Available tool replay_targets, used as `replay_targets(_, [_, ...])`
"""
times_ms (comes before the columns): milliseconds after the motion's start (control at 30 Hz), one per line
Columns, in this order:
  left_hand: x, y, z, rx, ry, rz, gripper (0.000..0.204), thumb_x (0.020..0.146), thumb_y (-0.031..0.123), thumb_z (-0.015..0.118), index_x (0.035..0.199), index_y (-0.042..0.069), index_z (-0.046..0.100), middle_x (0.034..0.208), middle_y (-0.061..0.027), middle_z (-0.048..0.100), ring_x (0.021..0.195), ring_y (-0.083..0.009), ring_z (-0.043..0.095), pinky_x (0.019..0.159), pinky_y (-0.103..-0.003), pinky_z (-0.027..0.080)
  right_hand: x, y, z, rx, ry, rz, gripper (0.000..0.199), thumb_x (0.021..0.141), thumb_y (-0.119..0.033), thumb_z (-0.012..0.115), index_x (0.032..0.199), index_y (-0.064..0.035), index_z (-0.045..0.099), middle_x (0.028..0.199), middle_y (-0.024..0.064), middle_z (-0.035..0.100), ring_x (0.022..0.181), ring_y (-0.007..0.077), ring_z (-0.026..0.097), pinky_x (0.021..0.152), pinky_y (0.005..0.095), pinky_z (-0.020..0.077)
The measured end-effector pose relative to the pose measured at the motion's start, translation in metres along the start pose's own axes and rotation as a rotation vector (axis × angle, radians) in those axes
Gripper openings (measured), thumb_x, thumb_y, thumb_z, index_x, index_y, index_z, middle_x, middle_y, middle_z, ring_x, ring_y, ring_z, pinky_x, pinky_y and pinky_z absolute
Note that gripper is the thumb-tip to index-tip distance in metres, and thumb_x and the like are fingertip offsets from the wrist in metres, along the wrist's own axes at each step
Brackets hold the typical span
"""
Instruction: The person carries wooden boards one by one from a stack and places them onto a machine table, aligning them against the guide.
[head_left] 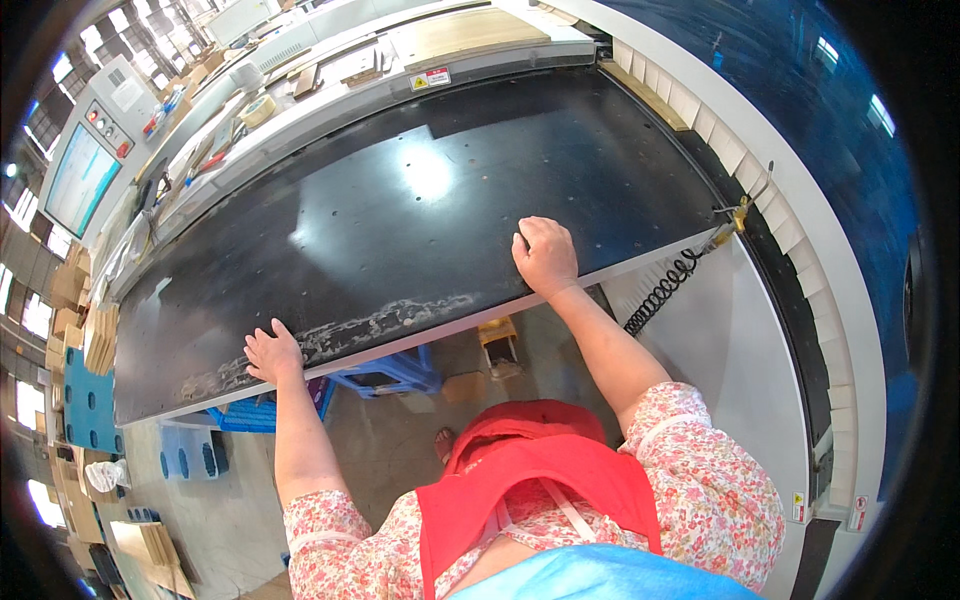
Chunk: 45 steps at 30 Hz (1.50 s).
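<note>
- Left hand (pixel 274 352): fingers spread apart, on the black tabletop (pixel 380 240) before the person, near its front edge.
- Right hand (pixel 546 258): fingers curled together over the tabletop; cannot tell whether they grip anything.
- Progress: what is done or left cannot be judged.

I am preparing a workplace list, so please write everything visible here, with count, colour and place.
Tabletop: one, black, centre
Screen: one, pale blue, far left
Tape roll: one, cream, upper left
Coiled hose: one, black, tabletop's right end
Plastic stand: one, blue, below tabletop
Unclear object: one, yellow, below tabletop
Holed panel: one, blue, left
Boards: several, light brown, lower left
Machine cover: one, blue, right
Background clutter: mixed, left, too small to count
Apron: one, red, torso
Sleeves: two, red floral, arms
Left hand: one, bare, on tabletop
Right hand: one, bare, curled, over tabletop
</note>
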<state>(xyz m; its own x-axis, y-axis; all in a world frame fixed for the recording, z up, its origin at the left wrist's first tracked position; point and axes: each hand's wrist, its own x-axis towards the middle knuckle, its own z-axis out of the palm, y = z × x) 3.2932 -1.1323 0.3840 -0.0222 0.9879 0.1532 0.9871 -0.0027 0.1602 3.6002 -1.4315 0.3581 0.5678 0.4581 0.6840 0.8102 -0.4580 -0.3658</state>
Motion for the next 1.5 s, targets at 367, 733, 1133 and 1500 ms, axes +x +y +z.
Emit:
replay_targets(367, [0.002, -0.002, 0.004, -0.067, 0.047, -0.024, 0.060, 0.094, 0.051, 0.031, 0.137, 0.010, 0.041, 0.148, -0.0122, 0.029, 0.138, -0.0277, 0.023, 0.111, -0.048, 0.016, 0.001, 0.000, -0.003, -0.007, -0.015, 0.007, 0.020, 0.080, -0.015, 0.059, 0.095, -0.0025, 0.064, 0.101, 0.0104, 0.064, 0.100, 0.0260, 0.058, 0.088, 0.0397, 0.0439])
replay_targets(733, [0.005, -0.005, 0.007, -0.139, 0.121, -0.024, 0.060, 0.094, 0.053, 0.030, 0.135, 0.010, 0.044, 0.147, -0.0134, 0.030, 0.138, -0.0292, 0.024, 0.111, -0.047, 0.018, -0.002, -0.001, 0.000, -0.031, 0.107, -0.061, 0.017, 0.080, -0.013, 0.058, 0.094, -0.0032, 0.063, 0.100, 0.0071, 0.064, 0.103, 0.0241, 0.058, 0.090, 0.0404, 0.0413])
replay_targets(1133, [0.007, -0.008, 0.010, -0.129, 0.125, -0.016, 0.061, 0.093, 0.053, 0.031, 0.134, 0.010, 0.045, 0.146, -0.0136, 0.032, 0.137, -0.0293, 0.025, 0.110, -0.048, 0.018, -0.002, 0.000, 0.001, -0.008, 0.136, -0.085, 0.016, 0.079, -0.012, 0.059, 0.092, -0.0040, 0.063, 0.097, 0.0073, 0.064, 0.101, 0.0233, 0.058, 0.089, 0.0398, 0.0421])
replay_targets(1500, [0.008, -0.005, 0.010, -0.117, 0.105, -0.013, 0.061, 0.094, 0.053, 0.031, 0.135, 0.010, 0.045, 0.147, -0.0135, 0.031, 0.137, -0.0292, 0.025, 0.110, -0.047, 0.018, -0.001, 0.001, -0.002, 0.003, 0.161, -0.081, 0.016, 0.078, -0.012, 0.060, 0.092, -0.0046, 0.063, 0.096, 0.0068, 0.063, 0.100, 0.0233, 0.058, 0.089, 0.0398, 0.0423])
